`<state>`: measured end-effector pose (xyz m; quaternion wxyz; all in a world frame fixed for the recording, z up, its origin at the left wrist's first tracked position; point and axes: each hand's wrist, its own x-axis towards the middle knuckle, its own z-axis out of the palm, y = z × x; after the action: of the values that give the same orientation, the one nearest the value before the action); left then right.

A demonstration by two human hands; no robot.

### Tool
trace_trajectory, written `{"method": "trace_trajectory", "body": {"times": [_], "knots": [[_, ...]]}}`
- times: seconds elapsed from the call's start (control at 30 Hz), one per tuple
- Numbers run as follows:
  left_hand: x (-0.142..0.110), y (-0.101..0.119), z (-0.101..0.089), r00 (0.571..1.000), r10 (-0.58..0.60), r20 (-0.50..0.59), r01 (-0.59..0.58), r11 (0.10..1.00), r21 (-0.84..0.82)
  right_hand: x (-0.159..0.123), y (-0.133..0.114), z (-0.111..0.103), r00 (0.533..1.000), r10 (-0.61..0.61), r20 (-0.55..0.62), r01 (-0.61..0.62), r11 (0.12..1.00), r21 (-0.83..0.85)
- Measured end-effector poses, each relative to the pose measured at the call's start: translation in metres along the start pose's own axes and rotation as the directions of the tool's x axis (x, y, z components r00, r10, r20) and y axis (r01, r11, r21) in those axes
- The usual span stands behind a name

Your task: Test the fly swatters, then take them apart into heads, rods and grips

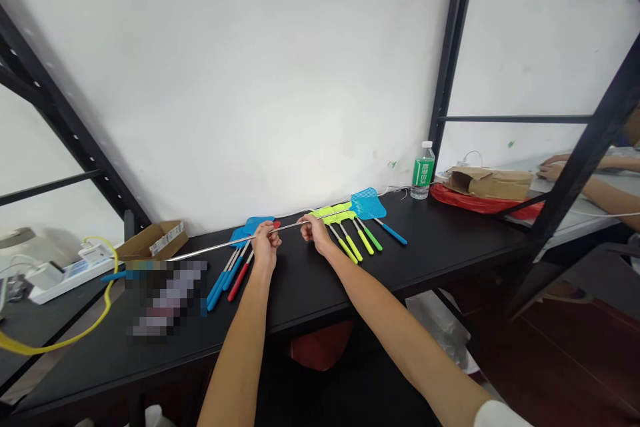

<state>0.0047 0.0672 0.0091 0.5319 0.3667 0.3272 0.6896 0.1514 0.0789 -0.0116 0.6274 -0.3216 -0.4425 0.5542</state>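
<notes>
A fly swatter with a long extended metal rod (pixel 210 249) is held across the table in both my hands. Its blue handle (pixel 114 275) points left, and its rod runs right to a blue mesh head (pixel 369 204). My left hand (pixel 266 243) is closed round the middle of the rod. Further right, the fingers of my right hand (pixel 314 230) pinch the same rod. Left of my hands lie several swatters with blue handles (pixel 218 289) and one with a red handle (pixel 240 280). Beside my right hand lie swatters with yellow-green handles (pixel 349 246) and another blue handle (pixel 395 232).
On the left are an open cardboard box (pixel 133 247), a power strip (pixel 75 278), a yellow cable (pixel 103 313) and a blurred-out patch. A water bottle (pixel 423 172), a red bag (pixel 480 203) and torn cardboard (pixel 493 183) stand right. Another person's arms (pixel 607 190) show far right.
</notes>
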Motion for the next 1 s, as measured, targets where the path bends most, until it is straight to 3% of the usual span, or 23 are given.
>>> {"method": "trace_trajectory", "body": {"times": [0.13, 0.27, 0.37, 0.47, 0.57, 0.67, 0.77, 1.0], "knots": [[0.001, 0.002, -0.002, 0.998, 0.02, -0.052, -0.022, 0.999, -0.034, 0.002, 0.0, -0.002, 0.999, 0.005, -0.033, -0.003, 0.998, 0.057], [0.002, 0.005, -0.006, 0.993, 0.055, -0.102, -0.062, 0.996, -0.059, 0.003, -0.005, -0.005, 0.985, -0.053, -0.166, 0.087, 0.975, 0.202], [0.002, 0.006, -0.007, 0.991, 0.069, -0.113, -0.076, 0.995, -0.066, 0.004, -0.013, -0.011, 0.942, -0.074, -0.328, 0.184, 0.929, 0.32], [0.001, 0.007, -0.006, 0.992, 0.068, -0.103, -0.076, 0.994, -0.077, 0.005, -0.021, -0.019, 0.865, -0.051, -0.5, 0.269, 0.888, 0.374], [0.0, 0.008, -0.007, 0.993, 0.074, -0.088, -0.082, 0.992, -0.092, 0.005, -0.027, -0.027, 0.775, -0.036, -0.631, 0.334, 0.871, 0.36], [0.0, 0.008, -0.009, 0.996, 0.067, -0.063, -0.074, 0.99, -0.123, 0.005, -0.029, -0.03, 0.714, -0.062, -0.697, 0.368, 0.88, 0.299], [0.001, 0.008, -0.011, 0.996, 0.07, -0.053, -0.076, 0.989, -0.124, 0.005, -0.029, -0.028, 0.699, -0.106, -0.707, 0.37, 0.9, 0.231], [0.006, 0.003, -0.014, 0.979, 0.15, -0.137, -0.137, 0.985, 0.102, 0.006, -0.027, -0.027, 0.666, -0.191, -0.721, 0.36, 0.929, 0.087]]}}
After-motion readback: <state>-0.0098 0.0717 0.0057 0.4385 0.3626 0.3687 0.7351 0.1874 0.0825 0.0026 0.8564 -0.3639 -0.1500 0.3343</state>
